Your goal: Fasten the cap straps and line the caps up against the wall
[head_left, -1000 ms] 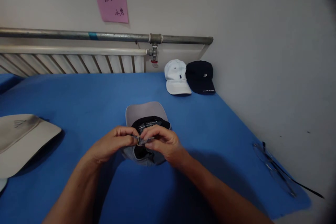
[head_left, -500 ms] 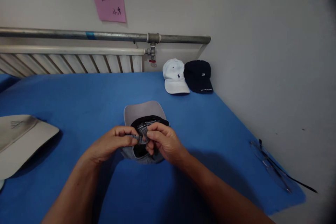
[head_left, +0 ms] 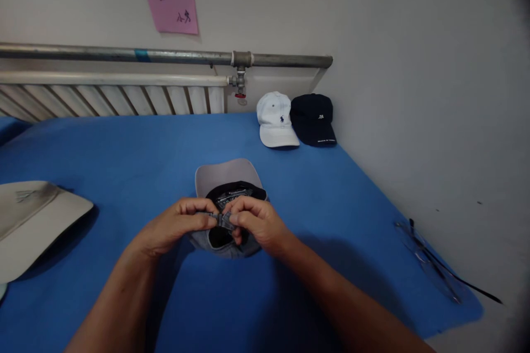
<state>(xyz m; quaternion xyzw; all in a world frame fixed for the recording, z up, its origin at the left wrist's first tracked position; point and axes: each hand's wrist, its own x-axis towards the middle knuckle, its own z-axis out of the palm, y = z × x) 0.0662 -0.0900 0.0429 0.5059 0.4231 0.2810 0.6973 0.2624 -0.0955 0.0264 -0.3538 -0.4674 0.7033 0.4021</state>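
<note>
A grey baseball cap (head_left: 228, 174) lies on the blue tabletop with its inside showing and its brim pointing away from me. My left hand (head_left: 182, 224) pinches the cap's back strap (head_left: 223, 219) on the left, near a small buckle. On the other side, my right hand (head_left: 256, 224) pinches the strap between thumb and fingers, close to the buckle. Below the strap the cap's rear opening shows dark. My fingers partly cover the strap and buckle, so how the end is threaded cannot be seen.
A white cap (head_left: 275, 118) and a black cap (head_left: 313, 119) sit side by side at the back. At the left edge lies a beige cap (head_left: 37, 231). Eyeglasses (head_left: 430, 262) rest at the right edge. Behind the table (head_left: 136, 149) run a radiator (head_left: 111, 100) and a pipe (head_left: 186, 57).
My right hand's fingers have shifted slightly left and down, nearer the buckle, and the strap piece lies lower. My left hand and the cap have hardly moved.
</note>
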